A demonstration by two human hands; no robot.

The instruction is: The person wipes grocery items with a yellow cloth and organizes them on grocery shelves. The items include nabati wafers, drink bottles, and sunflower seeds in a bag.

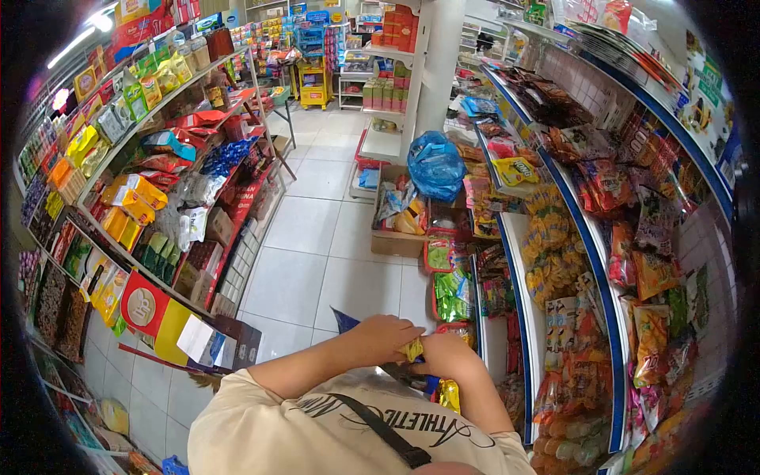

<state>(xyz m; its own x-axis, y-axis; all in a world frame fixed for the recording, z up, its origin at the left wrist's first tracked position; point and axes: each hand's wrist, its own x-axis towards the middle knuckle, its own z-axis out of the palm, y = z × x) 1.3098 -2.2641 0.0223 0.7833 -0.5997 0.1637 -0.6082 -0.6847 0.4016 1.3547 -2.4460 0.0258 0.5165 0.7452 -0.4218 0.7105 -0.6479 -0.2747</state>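
Both of my hands are close together in front of my chest. A small yellow packet (pixel 412 349) is between them. My left hand (pixel 381 339) reaches in from the left, with its fingers curled at the packet. From the other side, my right hand (pixel 445 353) is bent toward the same packet, its fingers mostly hidden. Below the right hand, a shiny golden packet (pixel 449 395) hangs near the shirt. Dark and blue wrapping (pixel 344 321) shows beyond the left forearm; what it belongs to is unclear.
Shelves of snack packets (pixel 566 317) rise close on the right. A stocked rack (pixel 158 182) stands at the left. Ahead are a cardboard box (pixel 396 244), a blue plastic bag (pixel 436 166) and a white pillar (pixel 435 79). Tiled floor (pixel 297 237) runs between the shelves.
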